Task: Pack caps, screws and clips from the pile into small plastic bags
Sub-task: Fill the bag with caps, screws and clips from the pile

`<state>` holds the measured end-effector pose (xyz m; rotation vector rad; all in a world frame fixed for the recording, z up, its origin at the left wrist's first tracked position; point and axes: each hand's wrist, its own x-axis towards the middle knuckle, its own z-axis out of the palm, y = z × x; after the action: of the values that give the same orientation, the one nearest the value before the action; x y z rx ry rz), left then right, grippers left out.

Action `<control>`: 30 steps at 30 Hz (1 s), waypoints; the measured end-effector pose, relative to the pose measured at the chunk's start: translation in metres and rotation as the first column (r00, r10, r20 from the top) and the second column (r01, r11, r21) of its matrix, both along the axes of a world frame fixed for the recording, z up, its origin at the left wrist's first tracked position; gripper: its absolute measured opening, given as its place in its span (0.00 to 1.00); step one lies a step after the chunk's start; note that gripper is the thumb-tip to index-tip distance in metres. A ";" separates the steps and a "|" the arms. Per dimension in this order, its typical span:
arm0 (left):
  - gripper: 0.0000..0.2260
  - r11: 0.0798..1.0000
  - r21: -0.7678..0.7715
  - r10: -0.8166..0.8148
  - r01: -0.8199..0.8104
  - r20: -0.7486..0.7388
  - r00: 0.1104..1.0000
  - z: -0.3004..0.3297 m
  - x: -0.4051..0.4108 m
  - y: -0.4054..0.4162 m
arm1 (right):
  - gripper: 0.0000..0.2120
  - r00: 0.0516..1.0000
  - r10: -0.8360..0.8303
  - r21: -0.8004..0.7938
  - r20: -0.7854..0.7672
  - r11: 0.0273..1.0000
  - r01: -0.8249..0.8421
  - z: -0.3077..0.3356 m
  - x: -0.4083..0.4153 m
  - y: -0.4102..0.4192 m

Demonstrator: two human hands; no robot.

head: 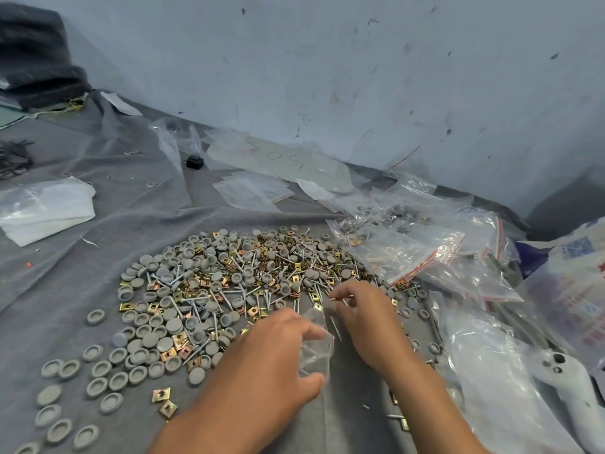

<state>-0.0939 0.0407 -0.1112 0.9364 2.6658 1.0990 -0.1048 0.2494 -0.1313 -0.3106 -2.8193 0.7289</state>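
Now the small clear bag [317, 342] is at about 6 o'clock of the view, held by the left hand [271, 352], whose thumb and fingers pinch its left edge so that the mouth points up toward the pile. The right hand [366, 319] is just beside it at 5 o'clock; its fingertips pinch a thin screw [340, 296] over the bag mouth, and another screw [335, 327] hangs point down under this hand, close to the bag. At 12 o'clock from the hands lies the pile [235, 283] of grey round caps, silver screws and golden square clips, all mixed on the grey cloth [98, 224]. Loose caps [95, 386] are spread to 8 o'clock, and two clips [164, 401] lie apart from the pile at 7 o'clock. From 2 to 4 o'clock, filled bags with red strips [422, 253] are heaped up, touching the right edge of the pile. A white handheld controller [569, 385] rests at 4 o'clock, partly under plastic. Empty flat bags [252, 191] lie at 12 o'clock near the wall [327, 60], with a small black object [195, 160] beside them, and a folded white plastic sheet [45, 208] is at 10 o'clock.
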 end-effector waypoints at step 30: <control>0.19 0.984 0.145 0.115 -0.108 -0.039 0.993 0.004 -0.004 0.001 | 0.16 0.890 0.265 -0.080 -0.372 0.946 -0.315 0.061 0.064 -0.056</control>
<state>-0.0984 0.0418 -0.1073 0.8542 2.7379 1.3229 -0.0409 0.1934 -0.0705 0.2150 -2.4941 0.9378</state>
